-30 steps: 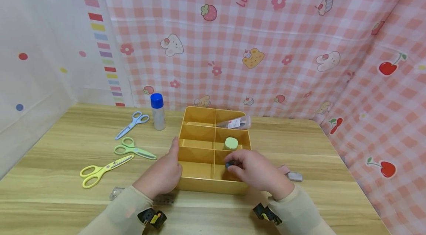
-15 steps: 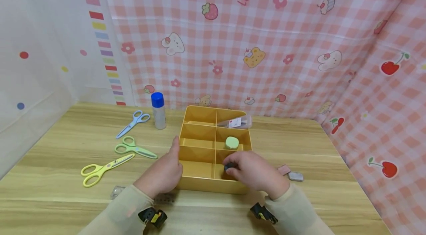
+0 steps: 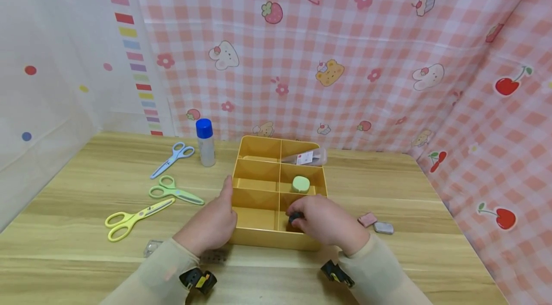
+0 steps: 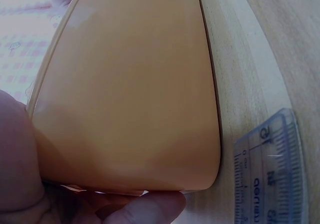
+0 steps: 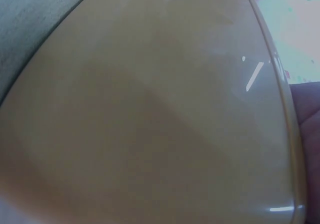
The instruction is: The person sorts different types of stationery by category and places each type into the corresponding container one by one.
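A yellow divided desk organizer (image 3: 276,240) stands before me. My left hand (image 3: 211,223) rests along its left wall, the index finger straight; in the left wrist view a fingertip (image 4: 155,209) lies at the organizer's lower corner. My right hand (image 3: 329,223) reaches over the right wall and pinches a small dark blue object (image 3: 295,217) low in the front right compartment. The fingers cover most of it, so I cannot tell its kind. A pale green rounded item (image 3: 301,183) sits in the middle right compartment. The right wrist view is filled mostly by the organizer's front wall (image 5: 150,108).
Blue scissors (image 3: 172,160), green scissors (image 3: 174,191) and yellow scissors (image 3: 135,218) lie at left. A blue-capped bottle (image 3: 207,144) stands behind them. A clear ruler (image 4: 270,169) is near my left wrist. Pink (image 3: 367,219) and grey (image 3: 383,228) small blocks lie at right; a clear labelled case (image 3: 306,157) leans in the back compartment.
My right hand has moved slightly left and lower into the front right compartment with the dark object. The left hand has stayed against the organizer.
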{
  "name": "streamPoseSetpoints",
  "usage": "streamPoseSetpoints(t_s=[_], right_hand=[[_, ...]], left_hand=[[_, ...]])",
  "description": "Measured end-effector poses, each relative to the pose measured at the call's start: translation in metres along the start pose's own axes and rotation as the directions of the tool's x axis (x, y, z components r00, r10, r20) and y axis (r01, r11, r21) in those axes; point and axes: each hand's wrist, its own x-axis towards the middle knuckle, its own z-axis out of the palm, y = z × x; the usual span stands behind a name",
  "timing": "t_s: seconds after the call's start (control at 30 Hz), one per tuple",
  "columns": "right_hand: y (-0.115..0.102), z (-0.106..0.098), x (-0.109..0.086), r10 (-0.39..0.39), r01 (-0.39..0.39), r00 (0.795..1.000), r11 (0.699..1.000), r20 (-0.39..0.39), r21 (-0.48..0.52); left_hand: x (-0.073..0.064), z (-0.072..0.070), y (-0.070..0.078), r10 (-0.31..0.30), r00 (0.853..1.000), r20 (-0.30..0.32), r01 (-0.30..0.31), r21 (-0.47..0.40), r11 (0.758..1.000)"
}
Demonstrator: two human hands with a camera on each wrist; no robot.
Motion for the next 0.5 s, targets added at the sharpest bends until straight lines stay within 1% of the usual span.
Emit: streamPoseSetpoints(t_s=[0.23,0.5], right_hand=[[-0.0012,0.0007,0.0018,0.012,-0.012,1.0,1.0,0.011,0.013],[-0.0017,0.003,0.0051,0.022,-0.022,1.0,1.0,0.015,-0.006]], left_hand=[[0.0004,-0.0016,0.0013,0.005,1.0,0.004,-0.005,-0.004,1.0],[0.0011,-0.0011,0.0015,-0.02,1.0,0.016,0.02,-0.017,1.0]])
